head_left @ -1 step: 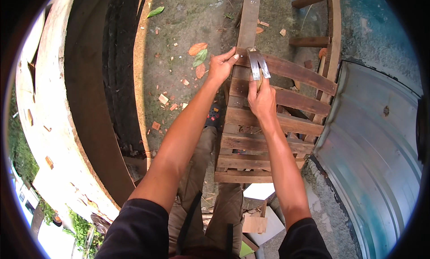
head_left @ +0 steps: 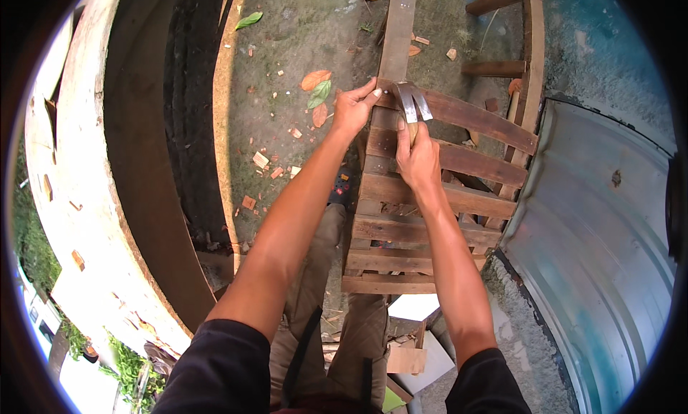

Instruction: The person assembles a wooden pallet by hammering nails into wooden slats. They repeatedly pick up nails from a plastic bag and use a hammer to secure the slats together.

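Observation:
My right hand [head_left: 419,156] is closed round the wooden handle of a claw hammer [head_left: 412,102]. The hammer's metal head lies over the left end of the farthest wooden slat [head_left: 473,114], its two claw prongs pointing back toward me. My left hand [head_left: 352,112] pinches that same slat at its left end, thumb and fingertips close beside the hammer head. Several brown slats lie across a long wooden rail [head_left: 398,38], forming a slatted wooden frame [head_left: 401,228] in front of my legs. Whether the hammer's face touches the slat is hidden.
Corrugated metal sheeting [head_left: 602,199] stands close at the right. A wooden frame with crosspieces [head_left: 530,63] is at the far right. Curved boards [head_left: 150,156] rise on the left. Wood chips [head_left: 261,159] and leaves [head_left: 319,93] litter the concrete floor.
The hammer head has shifted slightly toward me and tilted, its prongs a little flatter. My left hand stays at the slat's end.

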A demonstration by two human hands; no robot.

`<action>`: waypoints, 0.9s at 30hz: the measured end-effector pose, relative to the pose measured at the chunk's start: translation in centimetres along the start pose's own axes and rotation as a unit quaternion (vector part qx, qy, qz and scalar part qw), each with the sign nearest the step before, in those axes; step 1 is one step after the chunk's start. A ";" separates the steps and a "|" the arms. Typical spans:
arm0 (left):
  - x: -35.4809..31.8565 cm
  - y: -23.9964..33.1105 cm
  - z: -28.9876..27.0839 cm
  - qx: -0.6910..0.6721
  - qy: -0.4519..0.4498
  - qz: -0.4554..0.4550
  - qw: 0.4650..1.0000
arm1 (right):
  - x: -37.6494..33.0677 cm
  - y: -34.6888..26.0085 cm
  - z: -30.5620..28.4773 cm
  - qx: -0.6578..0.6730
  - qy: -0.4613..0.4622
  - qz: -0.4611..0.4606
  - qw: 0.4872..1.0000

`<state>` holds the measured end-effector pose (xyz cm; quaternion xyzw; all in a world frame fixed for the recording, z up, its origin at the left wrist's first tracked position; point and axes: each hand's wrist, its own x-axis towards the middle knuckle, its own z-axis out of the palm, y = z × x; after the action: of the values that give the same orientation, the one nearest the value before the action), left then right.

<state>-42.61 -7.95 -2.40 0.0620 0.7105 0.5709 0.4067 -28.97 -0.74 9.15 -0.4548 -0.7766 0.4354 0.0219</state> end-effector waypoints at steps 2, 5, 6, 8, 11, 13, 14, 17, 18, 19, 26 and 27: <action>0.1 -0.6 0.0 -0.001 0.001 0.002 1.000 | 0.2 0.3 0.1 -0.011 -0.022 0.032 0.999; -0.4 -0.8 0.3 -0.012 0.019 0.018 1.000 | -1.3 0.1 0.6 0.082 0.108 -0.174 0.975; -0.4 -0.8 0.4 -0.032 0.017 0.017 0.999 | -1.4 1.3 0.9 0.074 0.096 -0.205 0.971; 0.1 -0.7 0.7 -0.070 0.014 0.017 0.997 | -0.5 2.0 1.9 0.010 0.066 -0.070 0.995; 0.4 -0.8 0.4 -0.046 0.021 0.025 0.998 | 1.0 1.5 1.7 -0.011 0.043 0.000 0.999; 0.7 -0.9 0.2 -0.053 0.028 0.025 0.998 | 0.4 0.7 1.7 0.084 0.134 -0.135 0.978; 0.5 -0.7 0.7 -0.058 0.022 0.024 0.998 | 0.5 2.7 2.0 0.076 0.145 -0.175 0.971; 0.1 -0.7 0.8 -0.056 0.013 0.000 0.998 | 0.3 5.5 2.8 0.031 0.140 -0.247 0.958; 0.4 -0.5 0.7 -0.054 0.013 -0.005 0.998 | 0.3 2.4 2.3 -0.005 0.033 0.017 0.999; 0.5 -0.4 0.7 -0.053 0.016 -0.002 0.998 | 1.2 2.6 2.5 0.011 -0.006 0.082 0.997; -0.2 -1.4 0.9 -0.084 0.014 -0.004 0.996 | 0.2 2.4 3.0 0.034 0.075 -0.026 0.996; 0.4 -1.1 0.8 -0.089 0.014 -0.005 0.996 | 1.3 1.9 2.8 -0.012 0.029 0.054 0.998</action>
<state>-41.92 -7.48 -3.60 0.0140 0.6627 0.6305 0.4039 -29.64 -1.23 5.63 -0.5086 -0.7553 0.4130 0.0158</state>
